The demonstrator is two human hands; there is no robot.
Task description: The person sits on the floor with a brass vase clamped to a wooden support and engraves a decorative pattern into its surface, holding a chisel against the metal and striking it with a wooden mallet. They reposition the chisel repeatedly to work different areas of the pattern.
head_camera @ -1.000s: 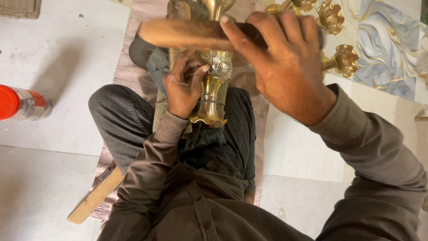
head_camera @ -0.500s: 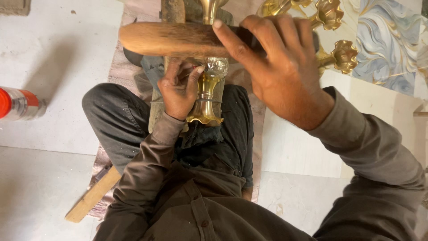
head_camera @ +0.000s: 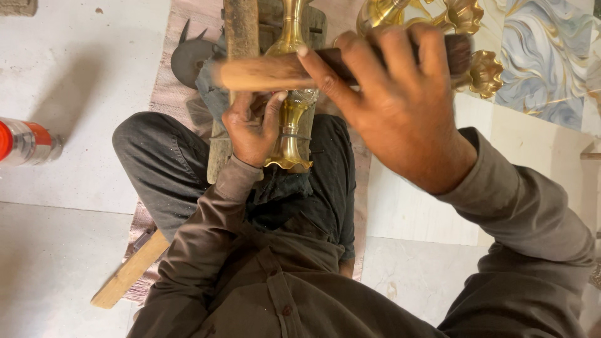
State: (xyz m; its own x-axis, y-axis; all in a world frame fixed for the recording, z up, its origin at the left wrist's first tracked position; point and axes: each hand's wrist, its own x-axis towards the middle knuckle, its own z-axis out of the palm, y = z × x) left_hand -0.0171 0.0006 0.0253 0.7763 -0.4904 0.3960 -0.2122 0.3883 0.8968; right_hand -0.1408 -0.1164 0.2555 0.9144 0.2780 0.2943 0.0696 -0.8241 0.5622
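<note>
Brass vase [head_camera: 293, 125], lying at frame centre across your lap, is being steadied by your left hand [head_camera: 250, 128] clasped against it while your right hand [head_camera: 400, 106], fist clamped, is raising a wooden mallet [head_camera: 275, 72], calling for a squarely aimed blow.

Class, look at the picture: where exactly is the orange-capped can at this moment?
In the head view, the orange-capped can lies on its side on the pale floor at the far left edge, apart from the person's bent knee and well away from both hands.

One head-worn camera looks steeply down, close above the seated person's lap.
</note>
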